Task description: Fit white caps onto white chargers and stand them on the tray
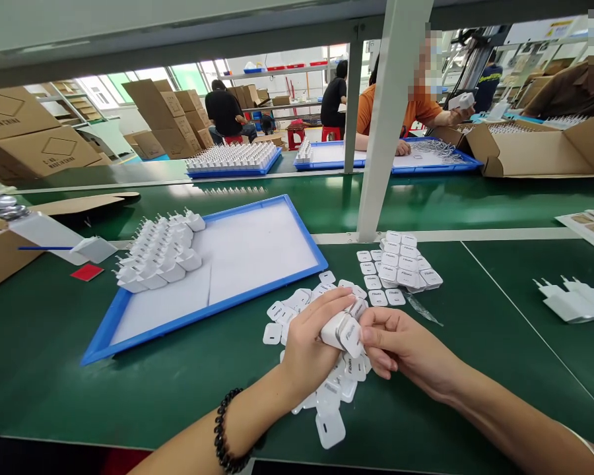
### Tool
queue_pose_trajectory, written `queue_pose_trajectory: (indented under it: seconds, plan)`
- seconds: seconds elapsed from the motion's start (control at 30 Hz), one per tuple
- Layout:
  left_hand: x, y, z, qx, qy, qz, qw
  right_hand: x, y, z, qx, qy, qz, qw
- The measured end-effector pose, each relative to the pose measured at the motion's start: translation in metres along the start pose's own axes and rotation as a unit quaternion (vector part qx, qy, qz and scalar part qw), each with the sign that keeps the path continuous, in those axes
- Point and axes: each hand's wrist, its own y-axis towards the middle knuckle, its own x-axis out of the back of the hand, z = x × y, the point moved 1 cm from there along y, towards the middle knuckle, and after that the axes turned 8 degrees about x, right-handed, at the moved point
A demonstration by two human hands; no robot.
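Note:
My left hand point(307, 343) is wrapped round a white plug charger housing point(330, 332), tilted with its end toward the right. At that end sits a white printed cover plate point(351, 336), whose edge my right hand point(408, 340) pinches between thumb and fingers. Whether the plate is fully seated on the housing I cannot tell. Beneath both hands spreads a loose pile of white cover plates point(330, 425), some showing print and a small slot. Behind the right hand lie neater rows and stacks of printed cover plates point(400, 260).
A blue-rimmed tray point(297, 231) carries white chargers point(161, 254) at its left. More chargers point(577, 297) lie far right. A white bottle point(49, 234) and red card point(86, 272) are left. A metal post point(391, 119) rises ahead; co-workers sit beyond.

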Motion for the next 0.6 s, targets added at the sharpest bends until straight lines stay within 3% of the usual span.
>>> queue_pose_trajectory:
  seconds: [0.6]
  plan:
    - [0.0011,0.0006,0.0008,-0.033,0.025,0.009,0.999,0.0005,-0.0019,0.0059,-0.015,-0.021,0.011,1.0]
